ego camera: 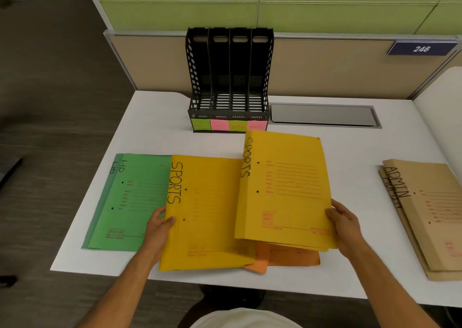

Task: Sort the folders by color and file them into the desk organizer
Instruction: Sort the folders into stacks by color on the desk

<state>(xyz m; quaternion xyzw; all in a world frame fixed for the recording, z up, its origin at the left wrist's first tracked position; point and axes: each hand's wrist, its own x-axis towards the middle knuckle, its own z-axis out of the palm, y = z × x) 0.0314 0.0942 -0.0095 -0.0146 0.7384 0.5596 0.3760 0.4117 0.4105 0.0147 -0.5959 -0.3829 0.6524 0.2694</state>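
Against the partition at the far edge of the white desk (155, 117) stands the black desk organizer (228, 77), four upright slots, with green and pink sticky labels (228, 124) across its front lip. Just in front of the organizer and slightly to its right, my right hand (346, 224) grips the right edge of a yellow folder marked SPORTS (285, 190), thumb curled over the top, the folder tilted up off the pile. In front of the organizer and a little left, my left hand (157, 227) pinches the left edge of a second yellow SPORTS folder (207, 215), thumb on its cover. Its right side is tucked under the lifted one. Under both, an orange folder (290, 256) peeks out toward me. Left of the organizer and nearer me, two green folders marked HR (127, 200) lie stacked flat, touching the second yellow folder. Far right of the organizer, brown ADMIN folders (430, 215) sit in a stack near the desk's edge. Beside the organizer on its right lies a grey cable hatch (322, 114).
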